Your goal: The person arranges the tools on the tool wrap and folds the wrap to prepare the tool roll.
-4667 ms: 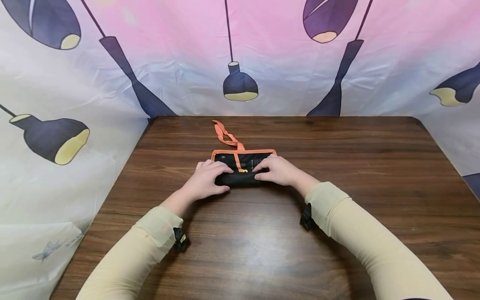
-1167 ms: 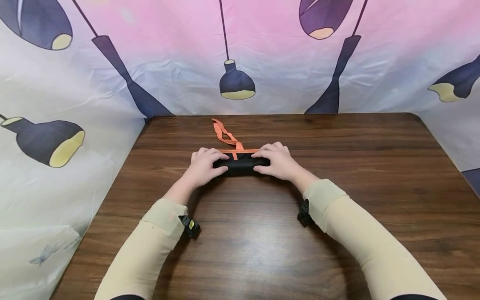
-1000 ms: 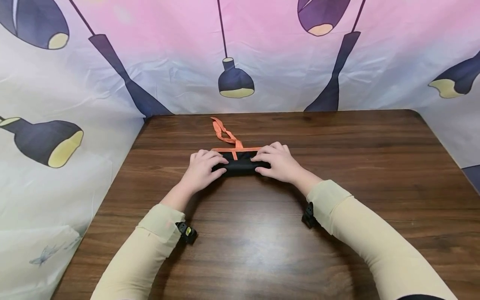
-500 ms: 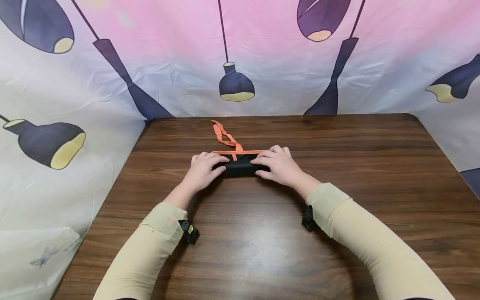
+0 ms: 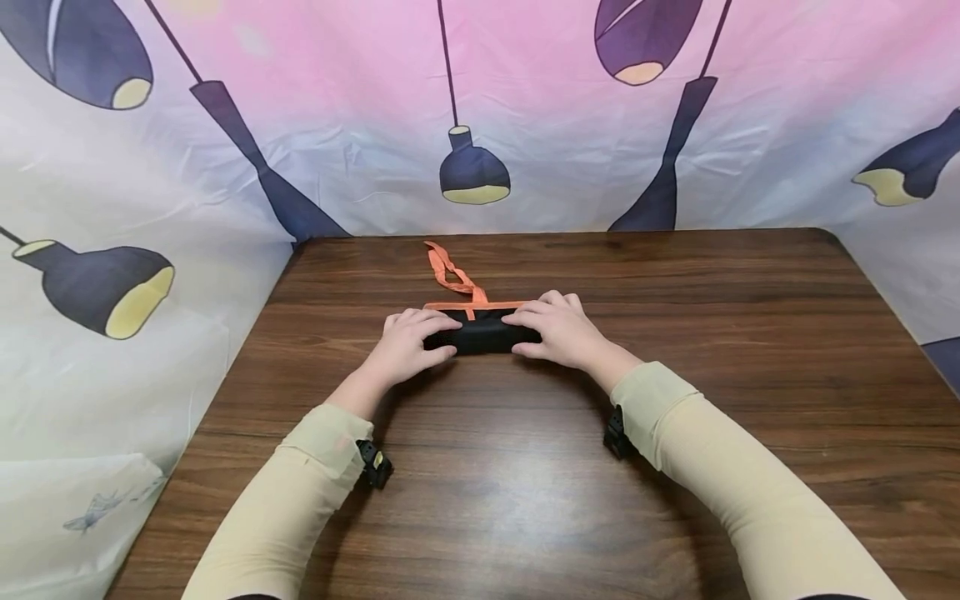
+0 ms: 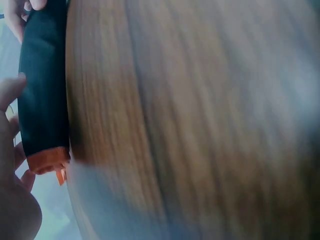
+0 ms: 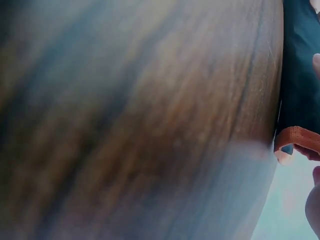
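A black fabric pouch (image 5: pixel 483 335) with orange trim lies partly rolled up on the table, its roll facing me. My left hand (image 5: pixel 405 343) holds the left end, with fingers over the top and thumb at the near side. At the right end, my right hand (image 5: pixel 561 333) grips the roll in much the same way. An orange strap (image 5: pixel 453 271), looped and knotted, stretches from the pouch's far edge. In the left wrist view the black roll (image 6: pixel 44 85) ends in an orange band. The right wrist view catches the roll's other end (image 7: pixel 300 75) at its edge.
The dark wood-grain table (image 5: pixel 495 483) spreads out around the hands. Behind it hangs a cloth backdrop (image 5: pixel 570 167) printed with lamps, which continues along the left side. Small black devices, such as the left wrist camera (image 5: pixel 375 463), sit on both wrists.
Since the earliest frame, the near part has been rolled away from me, covering the yellow piece and most of the flat panel. Over the last second the hands barely shift.
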The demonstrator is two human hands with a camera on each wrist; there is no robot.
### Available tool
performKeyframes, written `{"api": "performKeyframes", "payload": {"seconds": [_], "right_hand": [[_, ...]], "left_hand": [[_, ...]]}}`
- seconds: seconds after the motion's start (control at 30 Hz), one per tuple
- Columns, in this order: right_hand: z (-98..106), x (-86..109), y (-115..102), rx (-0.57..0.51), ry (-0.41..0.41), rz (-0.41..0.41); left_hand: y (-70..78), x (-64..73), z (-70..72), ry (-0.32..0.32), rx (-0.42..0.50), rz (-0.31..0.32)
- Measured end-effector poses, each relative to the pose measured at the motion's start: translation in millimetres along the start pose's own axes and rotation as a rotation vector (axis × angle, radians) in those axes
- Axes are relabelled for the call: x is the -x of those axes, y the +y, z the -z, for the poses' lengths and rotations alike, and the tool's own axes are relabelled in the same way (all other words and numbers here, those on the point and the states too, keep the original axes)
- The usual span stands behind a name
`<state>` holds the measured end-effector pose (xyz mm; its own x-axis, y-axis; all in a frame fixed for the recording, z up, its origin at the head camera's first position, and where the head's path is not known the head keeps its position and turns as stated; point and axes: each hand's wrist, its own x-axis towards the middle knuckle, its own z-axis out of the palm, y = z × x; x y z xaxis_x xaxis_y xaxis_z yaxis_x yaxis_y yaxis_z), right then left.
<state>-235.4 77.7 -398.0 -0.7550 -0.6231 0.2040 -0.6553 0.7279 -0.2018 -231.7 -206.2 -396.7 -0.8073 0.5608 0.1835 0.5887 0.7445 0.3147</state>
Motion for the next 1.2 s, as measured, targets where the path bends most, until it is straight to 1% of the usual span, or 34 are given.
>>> {"api": "performKeyframes", "payload": {"seconds": [0.13,0.27,0.4,0.57,0.73,0.83,0.93,1.0,1.07,1.2], "right_hand": [[-1.3,0.1,1.9,-0.008,-0.014,-0.021],[-3.5,0.0,3.1,-0.025,-0.016,-0.017],[-6.0,-0.3,4.9,-0.040,-0.014,-0.023],[-7.9,-0.1,6.7,-0.037,-0.020,-0.026],[-8.9,0.7,6.9,0.000,-0.009,0.015],[-9.6,1.0,7.3,0.021,0.009,0.033],[-9.8,1.7,7.5,0.034,0.009,0.030],[-9.7,2.0,7.5,0.029,0.001,0.023],[-9.6,1.4,7.2,0.011,-0.014,0.015],[-8.1,-1.6,6.7,-0.046,-0.046,-0.014]], "left_hand": [[-3.5,-2.0,-0.6,-0.043,0.025,0.003],[-5.4,-3.0,-1.5,-0.055,0.040,0.004],[-7.1,-3.4,-3.7,-0.048,0.040,0.000],[-8.9,-4.2,-8.1,-0.050,0.019,-0.001],[-9.5,-3.9,-10.5,-0.048,0.004,0.000],[-8.6,-4.2,-10.2,-0.034,-0.029,-0.021],[-6.7,-4.8,-8.7,-0.021,-0.073,-0.059],[-5.4,-5.4,-7.5,-0.013,-0.095,-0.080],[-4.6,-5.7,-6.0,-0.006,-0.102,-0.085],[-3.9,-6.7,-2.8,-0.008,-0.093,-0.060]]}}
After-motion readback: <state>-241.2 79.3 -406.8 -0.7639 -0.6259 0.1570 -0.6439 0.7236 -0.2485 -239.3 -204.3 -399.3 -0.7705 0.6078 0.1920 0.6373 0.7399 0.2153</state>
